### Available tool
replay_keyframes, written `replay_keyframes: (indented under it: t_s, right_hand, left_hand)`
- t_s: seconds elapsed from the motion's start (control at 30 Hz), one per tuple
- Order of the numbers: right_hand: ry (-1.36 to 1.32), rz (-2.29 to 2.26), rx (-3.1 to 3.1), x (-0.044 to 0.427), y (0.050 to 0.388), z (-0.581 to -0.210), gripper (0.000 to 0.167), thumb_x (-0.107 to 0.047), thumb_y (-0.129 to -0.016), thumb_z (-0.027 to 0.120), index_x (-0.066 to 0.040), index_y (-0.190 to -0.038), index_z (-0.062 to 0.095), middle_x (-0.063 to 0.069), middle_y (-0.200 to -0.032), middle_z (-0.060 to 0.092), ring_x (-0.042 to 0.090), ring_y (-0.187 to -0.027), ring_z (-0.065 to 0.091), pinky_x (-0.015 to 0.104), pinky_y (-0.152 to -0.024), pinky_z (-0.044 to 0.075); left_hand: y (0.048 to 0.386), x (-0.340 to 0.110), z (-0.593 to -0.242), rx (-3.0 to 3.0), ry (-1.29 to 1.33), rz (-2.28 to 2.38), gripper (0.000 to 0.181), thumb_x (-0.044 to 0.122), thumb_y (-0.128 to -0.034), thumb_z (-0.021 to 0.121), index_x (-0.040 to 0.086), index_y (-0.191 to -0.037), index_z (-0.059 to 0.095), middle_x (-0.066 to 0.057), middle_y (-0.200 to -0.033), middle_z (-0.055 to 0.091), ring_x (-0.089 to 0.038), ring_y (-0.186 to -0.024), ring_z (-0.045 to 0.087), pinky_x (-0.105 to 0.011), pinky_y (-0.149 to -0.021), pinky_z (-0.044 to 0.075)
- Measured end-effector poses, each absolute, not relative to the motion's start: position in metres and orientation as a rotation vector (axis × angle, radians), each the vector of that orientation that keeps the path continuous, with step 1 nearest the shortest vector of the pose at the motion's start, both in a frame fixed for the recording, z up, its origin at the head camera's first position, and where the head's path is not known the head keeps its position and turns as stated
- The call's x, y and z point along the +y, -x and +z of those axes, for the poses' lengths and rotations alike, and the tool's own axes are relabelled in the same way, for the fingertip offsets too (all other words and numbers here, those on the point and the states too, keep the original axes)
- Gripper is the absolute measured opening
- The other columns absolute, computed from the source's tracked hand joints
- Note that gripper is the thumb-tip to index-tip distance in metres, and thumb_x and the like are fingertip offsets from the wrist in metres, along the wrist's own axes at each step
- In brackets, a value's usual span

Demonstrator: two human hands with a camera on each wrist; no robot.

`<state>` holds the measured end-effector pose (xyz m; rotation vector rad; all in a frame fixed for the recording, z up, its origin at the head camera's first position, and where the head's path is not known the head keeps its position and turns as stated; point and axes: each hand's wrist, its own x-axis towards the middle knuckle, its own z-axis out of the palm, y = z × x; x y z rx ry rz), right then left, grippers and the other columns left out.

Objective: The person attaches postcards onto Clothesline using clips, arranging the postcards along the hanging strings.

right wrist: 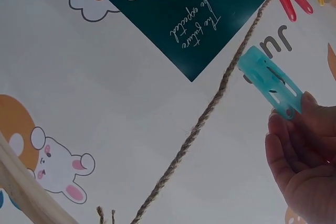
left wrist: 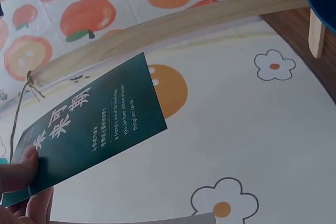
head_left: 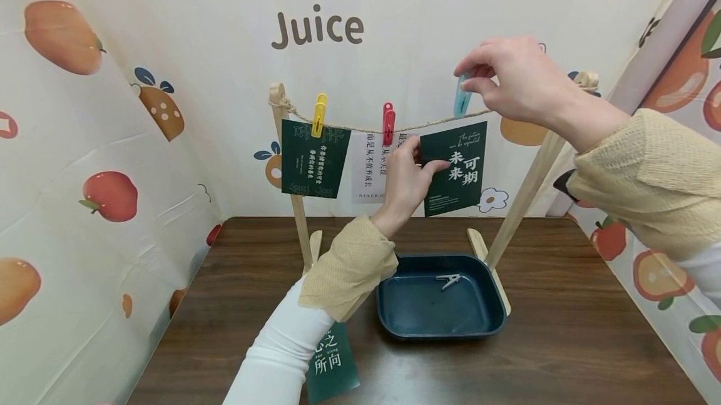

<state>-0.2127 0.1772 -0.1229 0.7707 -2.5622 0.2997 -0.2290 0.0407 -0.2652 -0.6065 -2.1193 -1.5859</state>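
My left hand (head_left: 407, 174) pinches the left edge of a dark green card (head_left: 456, 195) with white lettering, thumb in front and fingers behind. The card hangs tilted just below the twine (head_left: 419, 126). Between thumb and fingers of my right hand (head_left: 515, 76) is a light blue clothespin (head_left: 462, 97), held above the card's top edge. In the right wrist view the clothespin (right wrist: 270, 81) sits beside the twine, apart from the card (right wrist: 210, 19). A yellow clothespin (head_left: 319, 116) holds another green card (head_left: 314, 164) on the line. A red clothespin (head_left: 388, 123) holds a white card (head_left: 367, 170).
Two wooden posts (head_left: 526, 195) carry the twine. Beneath it on the brown table (head_left: 569, 330) stands a dark blue tray (head_left: 442, 334) with a grey clothespin (head_left: 449, 280) inside. One more green card (head_left: 332, 377) lies on the table, partly under my left sleeve.
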Motion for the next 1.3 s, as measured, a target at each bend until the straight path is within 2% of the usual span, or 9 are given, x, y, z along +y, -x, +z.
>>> replay_keyframes:
  t_s: [0.2,0.6,1.3]
  right_hand:
    - [-0.788,0.298,-2.511,0.178,0.215,-0.124,0.015,0.001,-0.084,0.057,0.004,-0.096,0.064,0.015,-0.089,0.061,0.023,-0.076,0.055,0.027,-0.064,0.038]
    - [-0.809,0.312,-2.551,0.176,0.217,-0.123,0.015,0.005,-0.084,0.053,0.004,-0.094,0.064,0.018,-0.089,0.063,0.026,-0.078,0.058,0.036,-0.067,0.043]
    - [-0.917,0.251,-2.579,0.175,0.223,-0.128,0.012,0.007,-0.082,0.054,0.004,-0.087,0.064,0.018,-0.085,0.063,0.027,-0.074,0.059,0.038,-0.064,0.046]
  left_hand:
    - [0.231,0.043,-0.266,-2.090,0.586,-1.619,0.025,0.006,-0.0716,0.072,0.000,-0.091,0.058,-0.009,-0.086,0.066,-0.010,-0.076,0.063,-0.014,-0.062,0.048]
    - [0.232,0.046,-0.266,-2.057,0.559,-1.671,0.024,0.006,-0.0716,0.072,0.000,-0.090,0.058,-0.009,-0.085,0.067,-0.010,-0.075,0.064,-0.015,-0.063,0.048]
    - [0.235,0.048,-0.265,-2.031,0.547,-1.709,0.023,0.005,-0.0717,0.072,0.000,-0.089,0.058,-0.010,-0.086,0.067,-0.011,-0.075,0.064,-0.015,-0.064,0.048]
